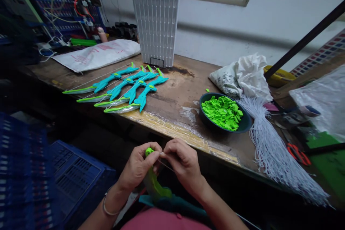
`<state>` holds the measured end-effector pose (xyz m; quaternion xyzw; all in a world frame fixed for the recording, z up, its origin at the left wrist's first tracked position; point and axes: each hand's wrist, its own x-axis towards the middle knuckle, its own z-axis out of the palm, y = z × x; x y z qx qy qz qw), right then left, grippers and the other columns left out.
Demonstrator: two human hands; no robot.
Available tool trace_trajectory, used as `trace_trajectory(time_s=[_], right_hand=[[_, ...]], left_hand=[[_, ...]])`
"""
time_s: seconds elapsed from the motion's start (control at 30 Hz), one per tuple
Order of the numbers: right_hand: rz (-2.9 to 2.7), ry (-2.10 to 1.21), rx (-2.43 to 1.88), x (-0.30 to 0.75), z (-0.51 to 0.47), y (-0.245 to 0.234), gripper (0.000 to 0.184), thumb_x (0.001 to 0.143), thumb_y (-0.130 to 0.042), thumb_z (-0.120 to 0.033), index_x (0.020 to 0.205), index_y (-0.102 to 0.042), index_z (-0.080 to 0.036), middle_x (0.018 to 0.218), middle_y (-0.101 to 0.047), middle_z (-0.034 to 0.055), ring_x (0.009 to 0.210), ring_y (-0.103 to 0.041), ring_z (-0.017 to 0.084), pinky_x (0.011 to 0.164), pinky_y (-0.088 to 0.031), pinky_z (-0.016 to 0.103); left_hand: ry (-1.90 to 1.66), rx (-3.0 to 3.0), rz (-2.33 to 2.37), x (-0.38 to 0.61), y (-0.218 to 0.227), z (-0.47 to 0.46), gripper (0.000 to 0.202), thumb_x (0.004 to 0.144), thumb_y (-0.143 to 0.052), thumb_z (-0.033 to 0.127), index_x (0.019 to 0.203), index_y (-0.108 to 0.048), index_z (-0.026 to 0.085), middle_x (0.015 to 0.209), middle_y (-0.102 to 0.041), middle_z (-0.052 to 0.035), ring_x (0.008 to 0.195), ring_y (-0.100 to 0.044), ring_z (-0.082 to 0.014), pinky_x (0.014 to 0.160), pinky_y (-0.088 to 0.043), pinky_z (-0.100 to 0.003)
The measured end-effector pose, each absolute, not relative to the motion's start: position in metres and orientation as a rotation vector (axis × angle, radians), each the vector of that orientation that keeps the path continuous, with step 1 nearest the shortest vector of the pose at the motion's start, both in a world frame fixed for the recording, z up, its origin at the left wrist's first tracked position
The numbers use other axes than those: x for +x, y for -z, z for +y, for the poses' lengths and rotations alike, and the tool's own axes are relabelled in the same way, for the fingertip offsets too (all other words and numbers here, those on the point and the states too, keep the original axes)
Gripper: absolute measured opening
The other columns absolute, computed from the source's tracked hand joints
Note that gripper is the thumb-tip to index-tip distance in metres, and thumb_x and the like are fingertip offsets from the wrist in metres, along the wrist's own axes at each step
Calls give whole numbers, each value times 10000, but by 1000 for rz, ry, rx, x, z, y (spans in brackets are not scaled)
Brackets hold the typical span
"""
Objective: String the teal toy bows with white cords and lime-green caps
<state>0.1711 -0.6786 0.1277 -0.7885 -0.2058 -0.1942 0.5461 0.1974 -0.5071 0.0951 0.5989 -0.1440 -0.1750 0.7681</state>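
Observation:
A toy bow (157, 187), with a lime green limb and a teal middle, lies across my lap and rises toward the table edge. My left hand (138, 167) is closed round its bright green tip. Just beside that tip, my right hand (184, 163) pinches a thin white string (167, 166), which trails down to the right. The fingertips of both hands nearly meet, and they hide how the string sits at the tip. On the table ahead, several strung toy bows (130, 91) in teal and green lie side by side.
A dark bowl (247, 129) of small green plastic pieces stands on the right of the table. Beside it lie a bundle of white strings (265, 147), orange-handled scissors (298, 154) and a white sack (237, 75). A ridged grey panel (156, 25) stands behind; blue crates (78, 169) are at left.

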Motion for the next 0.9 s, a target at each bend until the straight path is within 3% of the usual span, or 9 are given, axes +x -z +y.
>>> trace_trajectory(time_s=[0.13, 0.27, 0.47, 0.9], right_hand=[[-618, 700, -1969, 166, -673, -115, 166, 989, -540, -107, 1008, -680, -196, 917, -658, 69, 816, -622, 155, 709, -534, 273], [-649, 722, -1941, 163, -671, -112, 251, 985, -513, -74, 1126, -679, -199, 989, -671, 95, 870, -645, 169, 738, -567, 288], [-506, 540, -1829, 164, -669, -115, 120, 980, -576, -118, 1001, -666, -194, 948, -648, 53, 833, -653, 136, 745, -550, 261], [-550, 691, -1891, 169, -664, -111, 144, 993, -529, -64, 963, -583, -194, 875, -625, 35, 760, -590, 120, 687, -513, 245]], left_hand=[[436, 1188, -319, 199, -90, -508, 269, 946, -643, 400, 818, -615, 165, 595, -528, 39, 502, -453, -70, 500, -357, -187], [455, 1109, -325, 200, -88, -510, 252, 950, -644, 374, 808, -611, 168, 598, -523, 42, 500, -460, -63, 500, -357, -178], [437, 1099, -309, 199, -89, -511, 296, 945, -649, 389, 763, -591, 164, 572, -502, 49, 492, -452, -61, 500, -357, -177], [372, 1186, -310, 200, -88, -511, 282, 957, -637, 387, 770, -610, 178, 591, -511, 46, 501, -449, -69, 504, -361, -194]])
